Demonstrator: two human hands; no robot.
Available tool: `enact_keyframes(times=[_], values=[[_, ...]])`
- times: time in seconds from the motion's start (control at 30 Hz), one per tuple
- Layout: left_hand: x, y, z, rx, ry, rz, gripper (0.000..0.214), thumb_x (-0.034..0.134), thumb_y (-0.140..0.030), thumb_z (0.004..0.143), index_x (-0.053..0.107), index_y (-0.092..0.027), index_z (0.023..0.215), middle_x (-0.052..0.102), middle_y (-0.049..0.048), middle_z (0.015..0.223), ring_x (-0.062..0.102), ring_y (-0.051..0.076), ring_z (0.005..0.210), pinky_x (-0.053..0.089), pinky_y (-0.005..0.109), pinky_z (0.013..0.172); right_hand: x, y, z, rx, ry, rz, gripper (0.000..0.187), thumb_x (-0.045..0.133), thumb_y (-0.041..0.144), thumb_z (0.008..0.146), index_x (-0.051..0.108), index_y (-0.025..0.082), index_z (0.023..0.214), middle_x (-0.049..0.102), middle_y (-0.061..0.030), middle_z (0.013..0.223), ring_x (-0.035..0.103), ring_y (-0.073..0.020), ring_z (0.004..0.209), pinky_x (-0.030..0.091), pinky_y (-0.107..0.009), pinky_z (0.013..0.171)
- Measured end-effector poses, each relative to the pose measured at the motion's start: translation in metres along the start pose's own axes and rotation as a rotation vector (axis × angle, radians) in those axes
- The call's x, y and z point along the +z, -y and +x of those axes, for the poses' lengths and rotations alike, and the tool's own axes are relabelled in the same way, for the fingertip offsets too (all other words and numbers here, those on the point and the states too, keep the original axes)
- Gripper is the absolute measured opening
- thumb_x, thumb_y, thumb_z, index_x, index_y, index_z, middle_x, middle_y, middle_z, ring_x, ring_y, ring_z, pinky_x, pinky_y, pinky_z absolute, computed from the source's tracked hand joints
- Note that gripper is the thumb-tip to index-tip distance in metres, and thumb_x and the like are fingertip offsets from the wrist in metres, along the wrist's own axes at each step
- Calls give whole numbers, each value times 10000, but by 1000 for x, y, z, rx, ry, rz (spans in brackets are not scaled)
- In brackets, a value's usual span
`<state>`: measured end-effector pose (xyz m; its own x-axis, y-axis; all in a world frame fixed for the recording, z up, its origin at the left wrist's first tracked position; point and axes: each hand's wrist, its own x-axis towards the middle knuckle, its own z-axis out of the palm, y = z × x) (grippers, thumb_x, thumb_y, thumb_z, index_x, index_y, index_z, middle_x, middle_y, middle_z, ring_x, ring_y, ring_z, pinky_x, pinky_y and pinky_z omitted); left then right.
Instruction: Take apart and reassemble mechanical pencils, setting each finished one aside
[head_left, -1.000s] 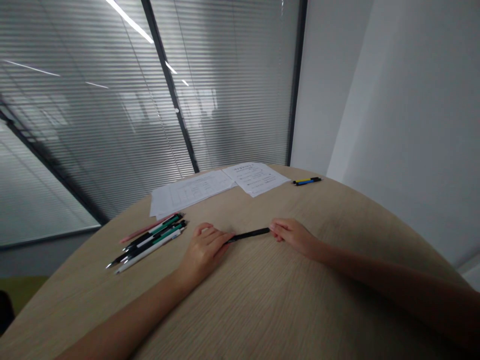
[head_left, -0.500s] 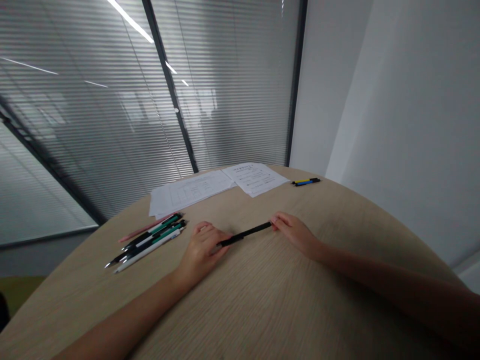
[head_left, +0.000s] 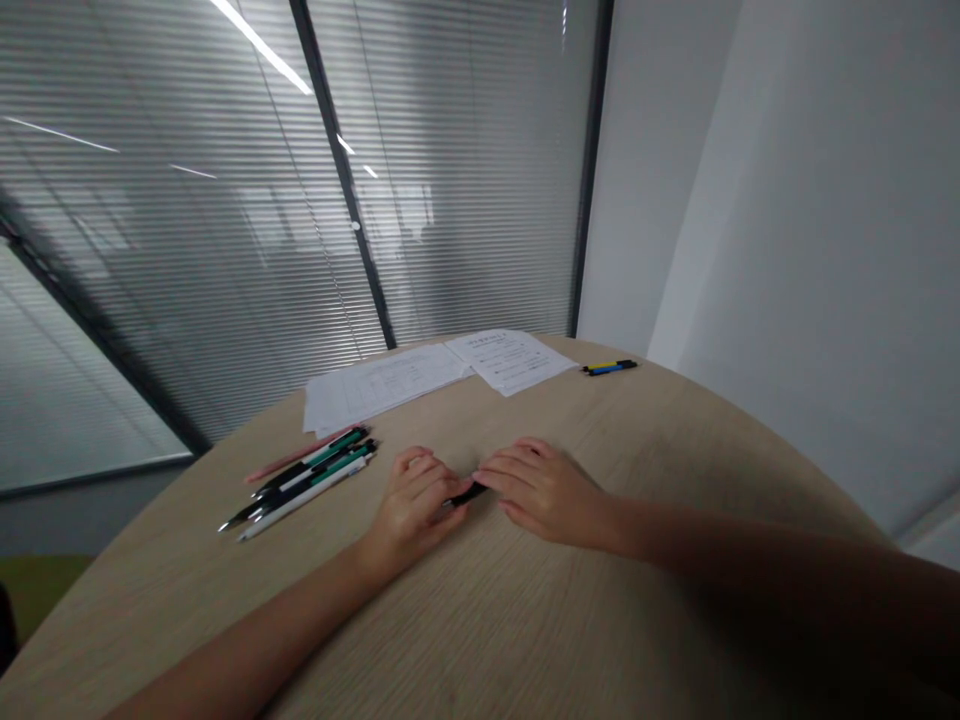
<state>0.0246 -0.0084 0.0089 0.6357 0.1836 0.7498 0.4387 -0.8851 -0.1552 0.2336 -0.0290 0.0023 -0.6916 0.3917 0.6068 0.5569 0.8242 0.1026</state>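
My left hand (head_left: 414,500) rests on the round wooden table (head_left: 525,610) with its fingers curled around one end of a black pen (head_left: 466,494). My right hand (head_left: 541,490) lies over the rest of that pen, fingers closed around it, so only a short dark piece shows between the two hands. The hands almost touch at the fingertips.
A bunch of several pens (head_left: 304,478), black, green, white and one pink, lies left of my left hand. Two printed sheets (head_left: 442,368) lie at the far edge. A yellow and a blue pen (head_left: 610,367) lie at the back right. Blinds and a white wall stand behind.
My right hand has slid left along the black pen toward my left hand, covering most of the pen. The left hand stayed in place.
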Motion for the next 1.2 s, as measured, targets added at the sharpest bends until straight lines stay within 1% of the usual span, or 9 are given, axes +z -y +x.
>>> enact_keyframes(times=[0.17, 0.33, 0.47, 0.67, 0.77, 0.83, 0.97, 1.1, 1.2], values=[[-2, -1, 3, -95, -21, -55, 59, 517, -171, 795, 533, -203, 842, 625, -14, 657, 564, 134, 608, 379, 349, 762, -2, 1, 24, 29, 0, 35, 210, 378, 133, 861, 562, 157, 959, 651, -79, 838, 574, -182, 797, 397, -371, 812], [3, 2, -1, -339, -82, -150, 218, 538, -201, 775, 483, -192, 986, 612, 23, 763, 559, 166, 706, 421, 348, 729, -11, -14, 33, 151, -13, 216, 217, 406, 124, 833, 541, 180, 993, 620, -84, 924, 564, -185, 861, 438, -327, 742], [7, 4, -5, -517, -114, -256, 261, 482, -201, 797, 424, -186, 1051, 594, 31, 786, 560, 158, 703, 449, 331, 693, -25, -31, 39, 437, -212, 671, 176, 448, 154, 774, 482, 202, 941, 579, -33, 874, 566, -144, 745, 452, -313, 700], [8, 6, -3, -595, -88, -302, 217, 487, -218, 787, 454, -184, 999, 588, 7, 732, 568, 146, 675, 461, 312, 679, -47, -56, 46, 777, -390, 1439, 133, 449, 137, 687, 416, 200, 800, 465, 59, 600, 472, -89, 504, 405, -245, 541], [7, 10, -1, -702, -91, -307, 170, 469, -242, 799, 475, -188, 960, 592, 0, 710, 591, 152, 680, 473, 284, 626, -50, -66, 45, 885, -367, 1630, 52, 416, 196, 750, 411, 194, 697, 369, 69, 498, 362, -77, 430, 342, -219, 477], [8, 14, -2, -746, -69, -287, 152, 463, -260, 803, 494, -188, 933, 608, 6, 712, 604, 163, 693, 472, 267, 574, -52, -71, 44, 940, -273, 1707, 254, 370, 363, 821, 384, 198, 629, 304, 75, 457, 277, -74, 384, 289, -215, 429], [10, 22, -5, -699, -19, -218, 122, 459, -262, 812, 530, -193, 882, 639, 14, 707, 619, 160, 653, 467, 251, 520, -55, -80, 40, 983, -134, 1778, 527, 248, 673, 778, 288, 208, 532, 204, 86, 410, 170, -71, 353, 198, -212, 374], [10, 20, -5, -535, 143, -69, 143, 444, -249, 812, 568, -185, 840, 672, 51, 768, 629, 198, 714, 496, 345, 631, -56, -87, 36, 1014, -111, 1853, 518, 182, 601, 831, 246, 211, 495, 172, 83, 382, 117, -75, 345, 167, -211, 359], [9, 8, -2, -315, 343, 5, 211, 454, -254, 808, 582, -174, 956, 653, 109, 1011, 589, 261, 937, 441, 472, 797, -56, -90, 34, 1012, -120, 1899, 497, 178, 545, 846, 244, 213, 482, 168, 80, 375, 100, -79, 345, 154, -211, 352]])
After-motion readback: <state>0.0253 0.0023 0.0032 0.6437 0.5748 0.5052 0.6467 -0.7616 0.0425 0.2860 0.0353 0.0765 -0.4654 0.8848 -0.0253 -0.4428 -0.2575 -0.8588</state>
